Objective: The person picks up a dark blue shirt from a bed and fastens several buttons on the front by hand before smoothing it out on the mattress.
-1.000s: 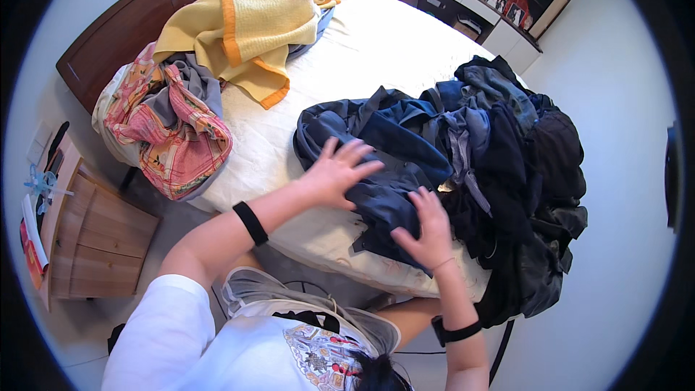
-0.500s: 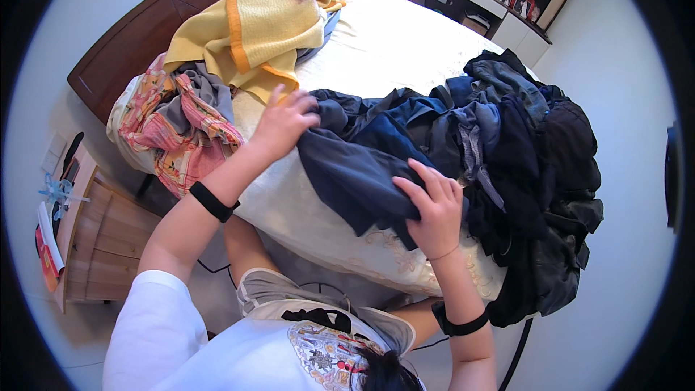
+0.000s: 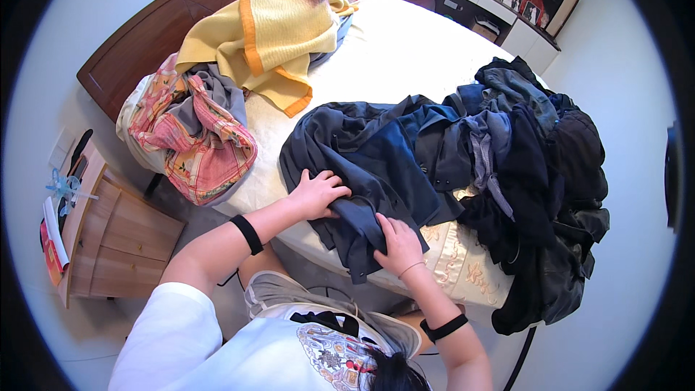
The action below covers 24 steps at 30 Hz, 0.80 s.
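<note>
A dark navy button-up garment (image 3: 376, 163) lies spread at the near edge of the bed, its lower part draped toward me. On its left portion rests my left hand (image 3: 316, 195), palm down, fingers apart on the cloth. My right hand (image 3: 400, 247) is closed on the garment's near edge, fingers over a fold and thumb nearer me. Directly to the right, a heap of dark clothes (image 3: 539, 166) spreads over the bed, with a checked grey strip of cloth (image 3: 486, 163) among them.
A yellow blanket (image 3: 279, 29) with orange trim and a pink plaid floral cloth (image 3: 210, 137) are piled by the wooden headboard (image 3: 137, 47). The bed (image 3: 413, 36) has a cream cover. A wooden nightstand (image 3: 123, 239) stands at left; a cabinet (image 3: 532, 47) is beyond the bed.
Both hands have come nearer to me; the right also moved left. The dark garment now lies spread wider to the left, with its lower part flatter on the bed edge.
</note>
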Each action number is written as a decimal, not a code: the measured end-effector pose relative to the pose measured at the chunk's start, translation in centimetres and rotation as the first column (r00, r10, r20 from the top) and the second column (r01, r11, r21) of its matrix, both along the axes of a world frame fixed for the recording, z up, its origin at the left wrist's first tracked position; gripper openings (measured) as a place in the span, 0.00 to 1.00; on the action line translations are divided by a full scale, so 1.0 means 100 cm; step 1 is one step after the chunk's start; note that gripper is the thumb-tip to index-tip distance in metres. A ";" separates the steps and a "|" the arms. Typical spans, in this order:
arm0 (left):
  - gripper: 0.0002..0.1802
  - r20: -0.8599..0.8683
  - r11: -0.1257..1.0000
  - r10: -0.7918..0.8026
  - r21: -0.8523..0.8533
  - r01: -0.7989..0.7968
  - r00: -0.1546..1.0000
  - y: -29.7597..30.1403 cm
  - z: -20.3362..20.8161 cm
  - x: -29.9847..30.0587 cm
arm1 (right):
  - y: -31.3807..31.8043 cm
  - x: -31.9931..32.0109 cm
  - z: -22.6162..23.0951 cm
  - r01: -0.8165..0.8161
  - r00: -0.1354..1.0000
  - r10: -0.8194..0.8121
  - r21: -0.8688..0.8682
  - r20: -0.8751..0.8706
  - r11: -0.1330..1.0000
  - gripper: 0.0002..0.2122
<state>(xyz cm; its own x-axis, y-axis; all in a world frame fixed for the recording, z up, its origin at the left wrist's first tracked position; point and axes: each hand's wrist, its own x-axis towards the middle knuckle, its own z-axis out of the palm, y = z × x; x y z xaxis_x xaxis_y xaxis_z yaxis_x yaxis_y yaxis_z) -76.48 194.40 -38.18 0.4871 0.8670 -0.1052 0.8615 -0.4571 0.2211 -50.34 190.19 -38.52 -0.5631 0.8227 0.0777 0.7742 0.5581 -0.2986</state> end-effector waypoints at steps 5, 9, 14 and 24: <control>0.16 0.057 1.000 -0.025 0.010 0.024 0.998 0.014 -0.004 -0.006 | -0.004 -0.005 -0.003 0.009 0.999 -0.008 -0.024 0.040 1.000 0.30; 0.14 0.044 0.978 -0.044 -0.203 0.052 0.998 0.020 0.013 -0.009 | -0.018 -0.015 0.012 -0.086 0.994 0.054 -0.382 -0.094 0.920 0.24; 0.14 0.066 0.999 0.005 -0.054 -0.002 0.998 0.015 0.005 -0.003 | -0.023 -0.010 -0.004 -0.101 0.973 0.018 -0.351 -0.231 0.931 0.23; 0.17 -0.060 0.989 0.088 -0.117 -0.094 0.994 0.024 0.011 0.017 | 0.057 0.018 0.010 0.162 0.982 -0.135 0.216 -0.134 0.963 0.09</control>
